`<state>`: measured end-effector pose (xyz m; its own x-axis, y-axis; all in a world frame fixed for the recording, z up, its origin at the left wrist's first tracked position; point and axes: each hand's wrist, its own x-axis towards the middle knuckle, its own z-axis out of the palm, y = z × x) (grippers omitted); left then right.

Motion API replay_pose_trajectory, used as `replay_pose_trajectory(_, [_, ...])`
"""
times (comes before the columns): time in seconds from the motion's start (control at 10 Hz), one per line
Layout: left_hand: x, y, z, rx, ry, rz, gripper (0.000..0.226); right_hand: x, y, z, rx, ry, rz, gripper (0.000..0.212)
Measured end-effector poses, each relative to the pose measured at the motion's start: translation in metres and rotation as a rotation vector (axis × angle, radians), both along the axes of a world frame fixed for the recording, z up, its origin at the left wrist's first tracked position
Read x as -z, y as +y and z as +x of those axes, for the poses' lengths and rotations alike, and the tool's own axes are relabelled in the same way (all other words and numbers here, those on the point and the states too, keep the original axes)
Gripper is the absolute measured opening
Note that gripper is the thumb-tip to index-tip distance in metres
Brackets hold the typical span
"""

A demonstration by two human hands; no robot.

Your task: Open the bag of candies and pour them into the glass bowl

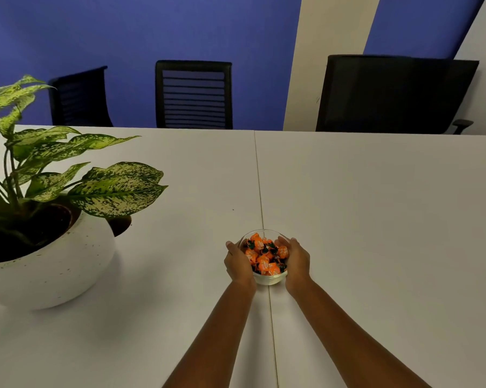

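A small glass bowl (270,279) stands on the white table, right on the seam between two tabletops. It is filled with several orange-wrapped candies (265,256) with dark green ends. My left hand (237,263) cups the bowl's left side and my right hand (296,261) cups its right side, fingers curled around the rim. No candy bag is in view.
A large potted plant in a round white speckled pot (54,264) stands at the left, its leaves (115,189) reaching toward the middle. The table's far edge (264,130) has three black office chairs (194,93) behind it, against a blue wall.
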<state>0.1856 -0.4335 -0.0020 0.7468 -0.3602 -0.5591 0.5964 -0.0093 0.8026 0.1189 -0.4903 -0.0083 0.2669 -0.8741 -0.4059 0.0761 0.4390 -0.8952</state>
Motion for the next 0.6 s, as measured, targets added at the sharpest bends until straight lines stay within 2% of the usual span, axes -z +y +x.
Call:
replay_pose_trajectory(0.4, [0.003, 0.005, -0.004, 0.045, -0.024, -0.063, 0.055, 0.003, -0.006, -0.006, -0.099, 0.081, -0.062, 0.037])
replay_pose_trajectory(0.6, [0.007, 0.041, -0.011, 0.039, -0.059, -0.034, 0.057, 0.005, 0.005, -0.042, -0.057, 0.054, -0.008, 0.048])
